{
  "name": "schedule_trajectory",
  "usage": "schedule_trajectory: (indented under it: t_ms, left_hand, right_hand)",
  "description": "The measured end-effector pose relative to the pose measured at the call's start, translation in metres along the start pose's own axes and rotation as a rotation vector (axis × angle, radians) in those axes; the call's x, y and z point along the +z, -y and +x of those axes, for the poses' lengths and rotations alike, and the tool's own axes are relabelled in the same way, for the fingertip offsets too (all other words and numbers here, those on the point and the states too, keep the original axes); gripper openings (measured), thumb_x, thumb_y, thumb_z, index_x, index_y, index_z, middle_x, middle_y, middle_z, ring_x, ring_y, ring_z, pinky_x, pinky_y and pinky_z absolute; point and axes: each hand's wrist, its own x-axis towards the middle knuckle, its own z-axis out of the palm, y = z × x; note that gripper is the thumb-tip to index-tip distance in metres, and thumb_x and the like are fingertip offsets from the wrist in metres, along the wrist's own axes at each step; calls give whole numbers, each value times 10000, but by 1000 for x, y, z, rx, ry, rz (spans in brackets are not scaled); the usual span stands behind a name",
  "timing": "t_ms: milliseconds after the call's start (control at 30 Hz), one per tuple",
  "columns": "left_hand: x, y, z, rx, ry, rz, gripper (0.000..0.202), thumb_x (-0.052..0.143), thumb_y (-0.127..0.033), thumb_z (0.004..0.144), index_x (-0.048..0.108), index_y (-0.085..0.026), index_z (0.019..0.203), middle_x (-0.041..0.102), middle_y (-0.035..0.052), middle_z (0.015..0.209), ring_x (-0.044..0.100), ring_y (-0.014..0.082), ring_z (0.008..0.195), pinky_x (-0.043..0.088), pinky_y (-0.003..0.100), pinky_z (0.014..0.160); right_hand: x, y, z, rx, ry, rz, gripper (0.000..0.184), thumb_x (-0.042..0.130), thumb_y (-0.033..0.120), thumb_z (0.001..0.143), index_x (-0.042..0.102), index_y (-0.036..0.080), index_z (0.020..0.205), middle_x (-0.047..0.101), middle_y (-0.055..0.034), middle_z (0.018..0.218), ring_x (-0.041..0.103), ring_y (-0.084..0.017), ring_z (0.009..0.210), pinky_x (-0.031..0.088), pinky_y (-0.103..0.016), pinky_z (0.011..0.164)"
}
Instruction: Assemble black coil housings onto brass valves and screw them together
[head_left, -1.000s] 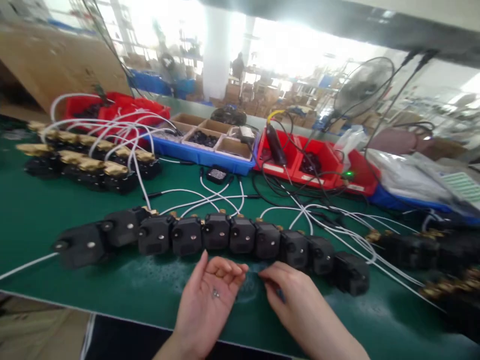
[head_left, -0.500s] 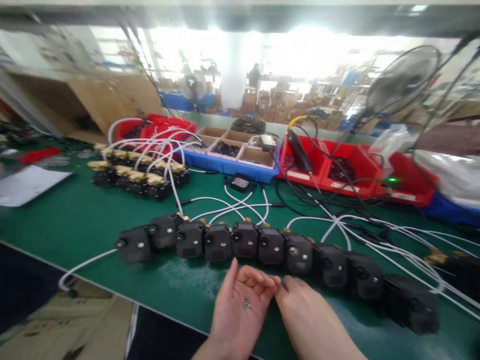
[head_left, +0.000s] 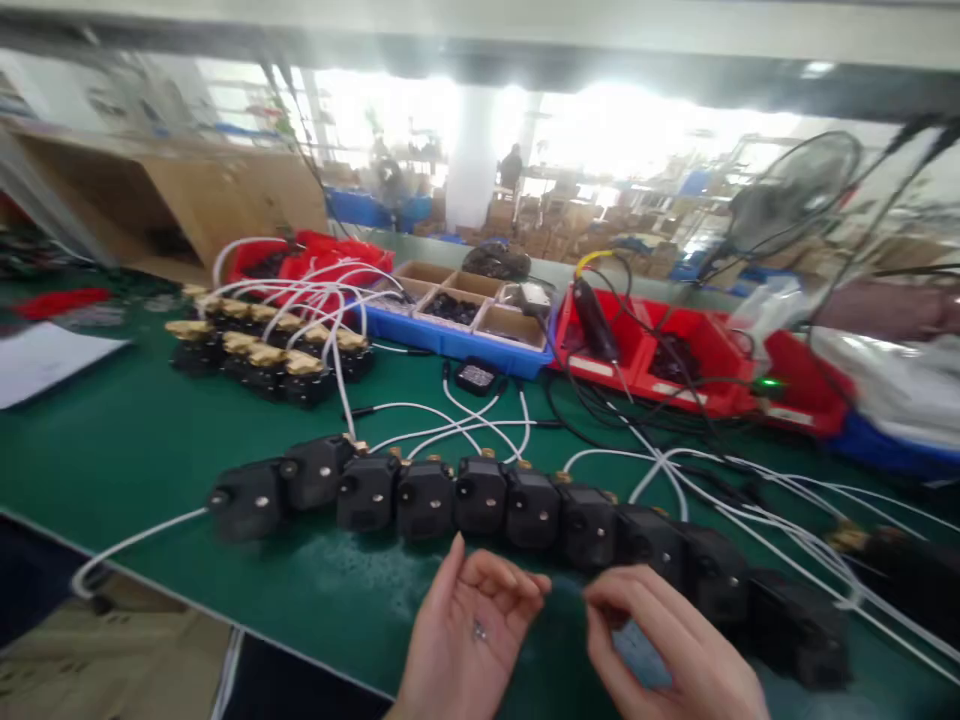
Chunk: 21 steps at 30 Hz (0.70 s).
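Observation:
My left hand [head_left: 469,630] is cupped palm up in front of the row of black boxy units, its fingers curled. A few tiny shiny metal pieces that look like screws [head_left: 479,631] lie in its palm. To its right, my right hand [head_left: 667,640] is closed in a pinch, thumb against forefinger; what sits between the tips, if anything, is too small to make out. The nearest black housings [head_left: 532,508] stand side by side behind both hands, with brass fittings and white cables at their backs. Round metal spots show on their faces.
Behind the row are a blue divided tray [head_left: 480,352], red bins [head_left: 694,390] and an electric screwdriver [head_left: 596,320] on a cable. More brass-topped units [head_left: 262,355] stand at left. White cables [head_left: 660,460] cross the green table. A small black dish [head_left: 476,375] holds tiny metal parts.
My right hand has moved right, away from the left fingertips, and turned so its pinch shows. My left hand stays cupped around the tiny pieces. The view has shifted slightly.

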Motion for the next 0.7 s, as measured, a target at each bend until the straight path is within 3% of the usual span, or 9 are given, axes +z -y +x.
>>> schedule_trajectory:
  t_ms: [33,133,233,400,700]
  left_hand:
    - [0,-2,-1,-4,-3,-4,270,780,-314,800,740,-105,633,724,73,698,723,224,823,568,299,854]
    - [-3,-6,0,-50,-22,-34,215,733,-227,828,734,-109,647,706,64,708,718,217,833,577,313,884]
    - [-3,-7,1,-79,-93,-69,260,649,-198,870,714,-106,636,677,66,693,713,227,824,594,354,876]
    - [8,-6,2,-53,-307,-101,460,448,-200,940,649,-117,535,597,61,594,684,207,670,630,372,738]
    - [-4,-8,2,-81,-126,-55,306,599,-204,904,697,-120,627,642,49,673,692,215,793,598,384,885]
  right_hand:
    - [-3,4,4,49,-87,3,96,532,101,906,570,186,884,599,-9,811,617,-73,754,491,-140,722]
    - [-3,7,15,113,-177,0,134,563,36,889,591,167,905,606,-18,859,597,-78,824,483,-167,801]
    - [0,2,23,104,-181,-15,157,570,3,873,599,155,900,598,-26,871,568,-90,831,481,-202,799]
    - [4,-7,31,124,-147,-15,128,583,28,881,620,149,890,585,-35,862,538,-118,834,471,-254,783]
    - [-1,-12,39,199,-27,5,138,567,75,923,606,168,830,591,-20,825,522,-137,804,461,-263,751]
